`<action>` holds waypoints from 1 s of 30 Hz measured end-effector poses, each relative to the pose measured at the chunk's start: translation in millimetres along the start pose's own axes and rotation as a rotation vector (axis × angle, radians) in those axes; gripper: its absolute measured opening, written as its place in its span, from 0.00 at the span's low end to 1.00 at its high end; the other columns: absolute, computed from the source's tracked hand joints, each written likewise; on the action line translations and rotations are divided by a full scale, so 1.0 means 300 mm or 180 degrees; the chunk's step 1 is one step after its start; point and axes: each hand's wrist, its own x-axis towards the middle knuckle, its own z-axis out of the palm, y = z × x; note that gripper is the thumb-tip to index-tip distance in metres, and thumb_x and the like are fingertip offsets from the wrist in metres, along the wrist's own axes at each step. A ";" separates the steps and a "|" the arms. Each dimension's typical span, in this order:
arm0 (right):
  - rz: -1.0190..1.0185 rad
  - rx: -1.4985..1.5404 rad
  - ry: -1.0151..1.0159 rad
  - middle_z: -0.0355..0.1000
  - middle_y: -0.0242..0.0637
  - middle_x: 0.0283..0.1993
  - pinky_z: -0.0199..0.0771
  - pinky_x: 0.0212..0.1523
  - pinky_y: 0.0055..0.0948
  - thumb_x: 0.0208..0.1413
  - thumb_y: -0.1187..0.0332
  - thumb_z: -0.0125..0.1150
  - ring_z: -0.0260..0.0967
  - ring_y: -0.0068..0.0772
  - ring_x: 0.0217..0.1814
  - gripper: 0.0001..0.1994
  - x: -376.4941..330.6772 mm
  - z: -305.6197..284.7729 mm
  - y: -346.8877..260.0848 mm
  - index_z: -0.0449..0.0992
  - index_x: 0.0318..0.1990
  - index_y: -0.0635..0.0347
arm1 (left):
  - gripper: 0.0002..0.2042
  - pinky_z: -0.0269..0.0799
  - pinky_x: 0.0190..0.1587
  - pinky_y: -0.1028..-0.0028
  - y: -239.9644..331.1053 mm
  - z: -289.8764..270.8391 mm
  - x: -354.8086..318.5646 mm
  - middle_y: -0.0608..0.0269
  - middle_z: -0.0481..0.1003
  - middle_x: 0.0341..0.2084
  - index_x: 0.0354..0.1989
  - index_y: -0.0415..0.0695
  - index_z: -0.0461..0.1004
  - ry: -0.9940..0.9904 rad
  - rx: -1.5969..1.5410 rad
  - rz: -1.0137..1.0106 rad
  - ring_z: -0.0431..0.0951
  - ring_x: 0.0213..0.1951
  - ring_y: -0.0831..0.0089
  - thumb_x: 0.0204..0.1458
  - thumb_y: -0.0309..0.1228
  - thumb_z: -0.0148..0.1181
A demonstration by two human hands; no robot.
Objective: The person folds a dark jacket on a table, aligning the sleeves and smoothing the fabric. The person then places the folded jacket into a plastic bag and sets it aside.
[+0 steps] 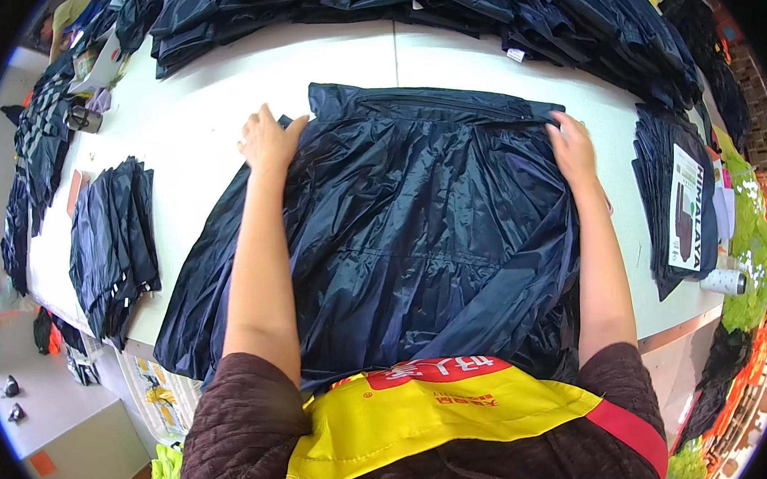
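A thin, shiny dark navy jacket (408, 201) lies spread and wrinkled on the white table in front of me, its collar-like band at the far side. My left hand (270, 142) is beside the band's left end, thumb and fingers apart, with a bit of dark cloth by the thumb. At the band's right end, my right hand (572, 145) rests along the jacket's edge with its fingers partly stretched. The jacket's near edge runs under my yellow apron (434, 420), which hides it.
Dark garments are heaped along the table's far edge (437, 1). Folded dark pieces lie at the left (116, 247); a dark stack with a white printed card (687, 207) lies at the right, near a white cylinder (723, 282). A dark mug (83, 119) stands far left on the white table (210, 91).
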 end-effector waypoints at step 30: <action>0.3247 0.1586 -0.0408 0.60 0.23 0.24 0.52 0.13 0.16 0.52 0.56 0.58 0.51 0.15 0.15 0.17 -0.674 -0.530 0.105 0.68 0.45 0.56 | 0.49 0.62 0.58 0.65 -0.438 -0.235 -0.429 0.41 0.63 0.57 0.61 0.36 0.57 -0.2042 -0.1488 0.0428 0.66 0.57 0.55 0.34 0.56 0.68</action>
